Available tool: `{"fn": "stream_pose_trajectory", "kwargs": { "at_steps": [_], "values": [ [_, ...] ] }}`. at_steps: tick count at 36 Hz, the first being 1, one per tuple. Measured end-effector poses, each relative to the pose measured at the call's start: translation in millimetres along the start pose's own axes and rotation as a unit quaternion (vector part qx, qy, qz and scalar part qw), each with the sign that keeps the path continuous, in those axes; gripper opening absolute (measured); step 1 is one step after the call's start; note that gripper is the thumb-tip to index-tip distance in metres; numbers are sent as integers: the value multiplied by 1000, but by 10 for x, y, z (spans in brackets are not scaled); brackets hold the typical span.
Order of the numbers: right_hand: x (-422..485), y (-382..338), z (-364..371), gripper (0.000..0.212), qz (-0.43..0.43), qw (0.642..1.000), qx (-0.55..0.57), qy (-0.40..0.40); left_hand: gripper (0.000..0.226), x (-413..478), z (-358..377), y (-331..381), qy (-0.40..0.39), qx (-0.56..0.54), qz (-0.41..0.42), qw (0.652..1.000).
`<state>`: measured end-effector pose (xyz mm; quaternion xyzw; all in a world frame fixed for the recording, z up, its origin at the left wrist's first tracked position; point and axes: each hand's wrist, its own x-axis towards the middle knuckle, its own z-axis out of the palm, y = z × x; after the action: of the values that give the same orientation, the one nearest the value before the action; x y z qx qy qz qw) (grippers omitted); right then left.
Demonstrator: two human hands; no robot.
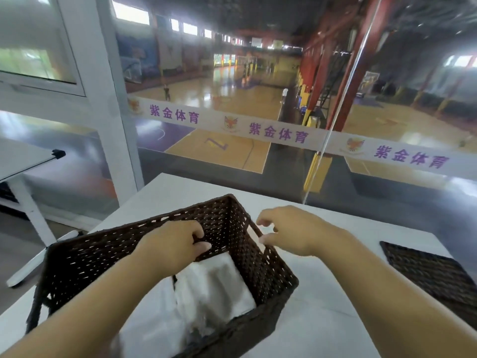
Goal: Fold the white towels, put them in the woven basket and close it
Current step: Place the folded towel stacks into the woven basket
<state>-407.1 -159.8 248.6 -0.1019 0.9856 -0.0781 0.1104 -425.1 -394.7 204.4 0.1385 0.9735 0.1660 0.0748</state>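
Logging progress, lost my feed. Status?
Hands: left hand inside woven basket, grip unclear; right hand loose at rim. Basket holds white towels. Its lid off, on table to right. Nothing in the way.

left grip (178, 244): fingers curled, thumb forward | right grip (291, 229): fingers loosely curled
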Motion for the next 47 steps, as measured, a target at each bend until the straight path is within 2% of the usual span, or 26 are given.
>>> {"fn": "stream_pose_trajectory", "kwargs": {
  "at_steps": [6,13,21,26,32,34,37,40,47],
  "values": [
    [-862,531,-118,43,83,995,33,38,17,-399,-158,764,53,-15,59,997],
    [-1919,1170,187,48,163,985,55,-1,19,-666,458,1590,16,-12,116,993],
    [-2990,1983,987,53,264,953,125,-84,27,-963,1725,2398,-125,-24,144,981],
    [-3509,2431,1570,54,333,928,115,-119,33,-1155,2527,2838,-212,-40,139,966],
    [-3763,2709,2186,67,373,907,157,-118,59,-1306,3240,3200,-272,-93,101,952],
    [-3779,2746,2342,76,390,899,168,-106,62,-1372,3391,3283,-294,-106,88,946],
    [-3768,2764,2547,87,415,876,222,-101,72,-1449,3600,3345,-312,-86,68,944],
    [-3731,2703,2747,95,437,850,273,-110,84,-1474,3708,3365,-306,-40,67,949],
    [-3622,2570,2901,90,413,859,288,-93,108,-1392,3698,3193,-257,-16,30,966]
  ]
}}
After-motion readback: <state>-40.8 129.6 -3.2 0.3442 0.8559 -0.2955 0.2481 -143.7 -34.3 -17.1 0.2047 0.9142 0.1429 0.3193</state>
